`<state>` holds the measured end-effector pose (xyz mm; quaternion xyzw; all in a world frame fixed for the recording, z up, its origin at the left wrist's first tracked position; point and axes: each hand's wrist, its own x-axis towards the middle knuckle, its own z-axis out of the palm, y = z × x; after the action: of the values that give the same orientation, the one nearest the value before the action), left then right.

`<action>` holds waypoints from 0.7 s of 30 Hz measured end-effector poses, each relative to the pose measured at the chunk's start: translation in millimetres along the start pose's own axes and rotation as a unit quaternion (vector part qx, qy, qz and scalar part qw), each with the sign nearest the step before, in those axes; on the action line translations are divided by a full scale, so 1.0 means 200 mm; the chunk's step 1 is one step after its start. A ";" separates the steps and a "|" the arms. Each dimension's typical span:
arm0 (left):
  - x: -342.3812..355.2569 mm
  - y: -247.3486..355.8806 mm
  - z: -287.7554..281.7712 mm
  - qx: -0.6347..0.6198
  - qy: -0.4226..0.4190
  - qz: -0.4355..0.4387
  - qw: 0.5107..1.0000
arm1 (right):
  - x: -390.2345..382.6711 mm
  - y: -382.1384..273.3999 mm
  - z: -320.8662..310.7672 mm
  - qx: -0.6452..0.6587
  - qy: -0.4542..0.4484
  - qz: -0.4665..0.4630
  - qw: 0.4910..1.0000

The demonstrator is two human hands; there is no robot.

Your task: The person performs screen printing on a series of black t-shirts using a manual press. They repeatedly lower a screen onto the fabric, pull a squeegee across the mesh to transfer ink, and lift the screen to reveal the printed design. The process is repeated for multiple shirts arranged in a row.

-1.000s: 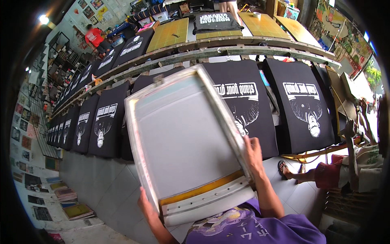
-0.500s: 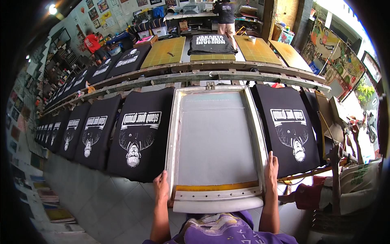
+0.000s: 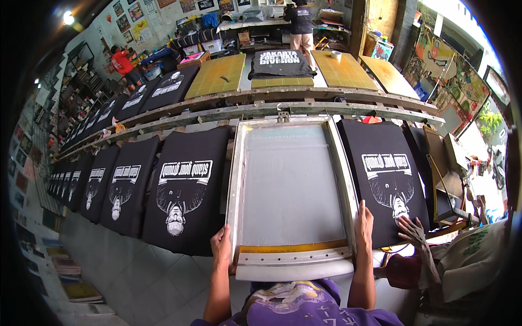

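A screen-printing frame (image 3: 234,185) with pale metal rails and grey mesh (image 3: 293,190) lies tilted slightly before me. My left hand (image 3: 221,245) is closed on its left rail near the front corner. On the opposite rail, my right hand (image 3: 364,228) grips with fingers pointing forward. Across the near end runs an amber strip (image 3: 293,247) beside a pale bar with a row of dark dots (image 3: 296,258), which looks like a squeegee. What lies beneath the frame is hidden. Black printed shirts flank it: one at left (image 3: 187,217), one at right (image 3: 375,146).
A co-worker's hand (image 3: 414,232) touches the right shirt's lower edge. Metal rails (image 3: 212,115) cross behind the frame. Farther back are yellow boards (image 3: 220,79) and another black shirt (image 3: 280,70). Two people stand at the back, one in red (image 3: 122,62).
The co-worker at right has reached in and put a hand on the right shirt. My view has shifted slightly; both my hands keep their hold on the frame.
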<state>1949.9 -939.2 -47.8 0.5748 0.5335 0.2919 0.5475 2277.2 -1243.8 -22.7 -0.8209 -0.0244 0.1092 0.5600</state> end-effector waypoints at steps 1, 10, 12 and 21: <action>0.01 -0.01 0.00 -0.009 -0.007 0.013 1.000 | 0.01 -0.02 0.00 -0.001 -0.002 -0.003 1.000; 0.04 0.04 0.01 0.096 -0.044 0.008 0.994 | 0.05 0.04 0.00 -0.065 -0.001 0.016 0.998; 0.06 0.07 0.03 0.124 -0.032 -0.012 0.992 | 0.06 0.05 0.03 -0.091 0.015 0.010 0.996; 0.09 -0.10 0.07 0.104 -0.015 -0.015 0.994 | 0.04 0.20 0.10 -0.117 0.060 -0.015 0.991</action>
<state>1961.8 -929.9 -75.3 0.6250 0.5609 0.2183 0.4972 2277.4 -1239.1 -68.3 -0.8852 -0.0153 0.0474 0.4625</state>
